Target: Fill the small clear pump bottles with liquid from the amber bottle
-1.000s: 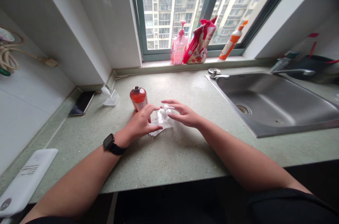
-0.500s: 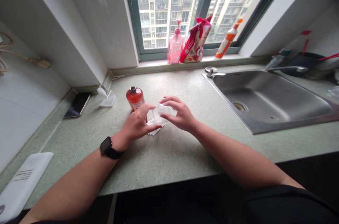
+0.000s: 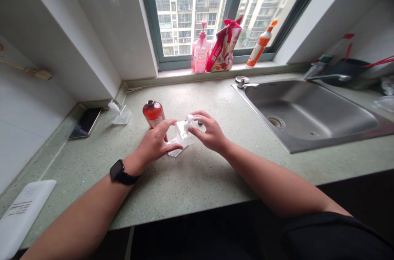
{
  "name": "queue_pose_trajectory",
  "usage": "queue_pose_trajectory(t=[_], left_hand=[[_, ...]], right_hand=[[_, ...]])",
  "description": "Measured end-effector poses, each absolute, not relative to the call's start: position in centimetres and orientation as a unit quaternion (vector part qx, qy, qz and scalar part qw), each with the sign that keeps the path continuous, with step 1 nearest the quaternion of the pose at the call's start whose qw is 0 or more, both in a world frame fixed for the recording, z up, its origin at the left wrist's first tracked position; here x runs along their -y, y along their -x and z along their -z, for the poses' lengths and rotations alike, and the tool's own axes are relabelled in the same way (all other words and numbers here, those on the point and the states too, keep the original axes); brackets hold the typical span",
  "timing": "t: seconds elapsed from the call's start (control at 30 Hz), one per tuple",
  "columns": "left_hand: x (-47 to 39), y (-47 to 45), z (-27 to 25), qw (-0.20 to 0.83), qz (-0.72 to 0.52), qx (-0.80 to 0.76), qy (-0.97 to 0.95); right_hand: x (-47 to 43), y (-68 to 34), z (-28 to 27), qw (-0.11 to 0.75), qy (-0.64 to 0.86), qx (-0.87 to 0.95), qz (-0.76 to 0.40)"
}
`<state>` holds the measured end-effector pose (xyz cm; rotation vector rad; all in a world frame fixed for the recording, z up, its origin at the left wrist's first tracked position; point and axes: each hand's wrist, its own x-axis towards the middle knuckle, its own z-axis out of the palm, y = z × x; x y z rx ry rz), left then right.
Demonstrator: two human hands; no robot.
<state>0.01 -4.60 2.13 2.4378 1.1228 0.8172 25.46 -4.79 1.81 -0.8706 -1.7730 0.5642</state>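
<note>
My right hand (image 3: 211, 132) pinches a small white pump head (image 3: 188, 122) between thumb and fingers. Below it is a squarish clear bottle (image 3: 187, 139); whether the pump sits in the bottle's neck I cannot tell. Facing it from the left, my left hand (image 3: 157, 140) is open, thumb and fingers spread around a gap, with a dark watch on the wrist. Behind that hand stands an amber-red bottle (image 3: 153, 113) with an uncapped neck and a label. Folded white paper (image 3: 176, 152) lies under the clear bottle's left side. A small dark round thing (image 3: 200, 124) shows behind my right fingers.
Another small clear pump bottle (image 3: 120, 115) and a phone (image 3: 85, 123) lie at the back left. A white flat device (image 3: 27, 206) rests front left. The steel sink (image 3: 277, 135) is on the right. A pink pump bottle (image 3: 200, 54), red bag (image 3: 224, 46) and orange bottle (image 3: 259, 50) line the sill.
The pump head in my right hand now shows more upright, with its spout toward my right fingers. My left hand remains spread beside it. The whole view has shifted slightly.
</note>
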Motion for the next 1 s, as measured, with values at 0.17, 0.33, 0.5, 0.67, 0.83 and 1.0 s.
queue_pose_trajectory(t=[0.17, 0.33, 0.5, 0.67, 0.83, 1.0], left_hand=[[4.1, 0.7, -2.2, 0.159, -0.268, -0.400, -0.862], [3.9, 0.8, -2.3, 0.150, -0.238, -0.385, -0.879], [3.9, 0.7, -2.6, 0.141, -0.248, -0.374, -0.883], [4.0, 0.8, -3.3, 0.124, -0.266, -0.365, -0.883], [4.3, 1.2, -4.1, 0.092, -0.334, -0.361, -0.866], [4.3, 2.1, -4.5, 0.047, -0.444, -0.369, -0.815]], right_hand=[[2.9, -28.4, -2.5, 0.562, 0.386, 0.681, -0.266], [-0.2, -33.4, -2.9, 0.634, 0.430, 0.613, -0.194], [-3.5, -38.4, -1.3, 0.621, 0.510, 0.581, -0.131], [-5.2, -40.5, 0.8, 0.602, 0.555, 0.565, -0.098], [-5.4, -40.4, 1.4, 0.563, 0.583, 0.578, -0.089], [-5.2, -40.1, 1.4, 0.537, 0.614, 0.569, -0.102]])
